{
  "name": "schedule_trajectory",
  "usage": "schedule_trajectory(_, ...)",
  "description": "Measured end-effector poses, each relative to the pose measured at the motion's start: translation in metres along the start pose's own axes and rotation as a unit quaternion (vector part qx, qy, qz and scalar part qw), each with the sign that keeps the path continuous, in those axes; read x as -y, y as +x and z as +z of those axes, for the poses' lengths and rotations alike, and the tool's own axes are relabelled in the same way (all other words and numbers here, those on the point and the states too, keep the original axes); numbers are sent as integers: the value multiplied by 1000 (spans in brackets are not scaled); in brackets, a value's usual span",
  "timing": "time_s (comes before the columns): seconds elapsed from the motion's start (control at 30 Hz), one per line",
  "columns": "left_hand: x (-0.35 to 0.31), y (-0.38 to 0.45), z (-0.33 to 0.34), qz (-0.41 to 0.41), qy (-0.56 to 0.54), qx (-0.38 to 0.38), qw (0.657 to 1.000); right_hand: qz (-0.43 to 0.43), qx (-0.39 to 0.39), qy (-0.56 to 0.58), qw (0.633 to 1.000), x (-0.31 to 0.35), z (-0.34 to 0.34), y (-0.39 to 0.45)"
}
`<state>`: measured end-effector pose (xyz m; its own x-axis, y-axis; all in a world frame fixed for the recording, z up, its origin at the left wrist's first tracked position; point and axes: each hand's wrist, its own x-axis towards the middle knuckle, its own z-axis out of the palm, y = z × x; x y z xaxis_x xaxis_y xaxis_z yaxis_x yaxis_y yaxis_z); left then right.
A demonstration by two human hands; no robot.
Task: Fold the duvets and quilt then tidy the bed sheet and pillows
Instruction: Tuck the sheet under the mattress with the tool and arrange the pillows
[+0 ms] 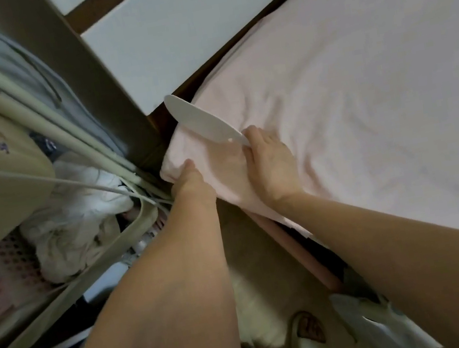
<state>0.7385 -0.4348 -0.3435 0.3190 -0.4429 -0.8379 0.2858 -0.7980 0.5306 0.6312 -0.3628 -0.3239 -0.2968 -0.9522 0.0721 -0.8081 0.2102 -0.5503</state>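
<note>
Fingers of the right hand [271,163] curl round a white paddle [203,120] at the mattress corner.
Left hand [189,181] grips the pink bed sheet [359,83] corner, centre frame, fingers tucked under.

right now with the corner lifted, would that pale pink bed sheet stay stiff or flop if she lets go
The pale pink bed sheet would probably flop: it wrinkles and drapes softly around the left hand. It looks thin and light. The flat white plastic paddle held by the right hand likely stays stiff, keeping its shape.
</note>
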Motion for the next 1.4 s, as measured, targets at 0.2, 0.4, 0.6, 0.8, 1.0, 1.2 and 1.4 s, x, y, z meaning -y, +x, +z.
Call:
schedule_trajectory(0.2,-19,34,0,89,42,-120,988,-3,164,31,986,6,6,19)
schedule_trajectory(0.4,18,21,4,62,63,-62,994,-70,182,40,980,-10,-5,20)
schedule_trajectory(0.6,125,-57,0,-107,73,159,979,-50,104,42,992,-46,-69,-18)
schedule_trajectory(0.8,150,-100,0,52,87,-2,995,22,196,-23,980,-88,-87,-70)
schedule_trajectory(1.0,133,-80,-35,99,176,-144,969,13,228,-26,973,-105,-83,-106)
schedule_trajectory(1.2,167,-106,-35,-32,88,25,995,25,174,29,984,-97,-98,-123)
schedule_trajectory(1.4,213,-136,-38,-44,127,101,986,116,222,15,968,-104,-116,-166)
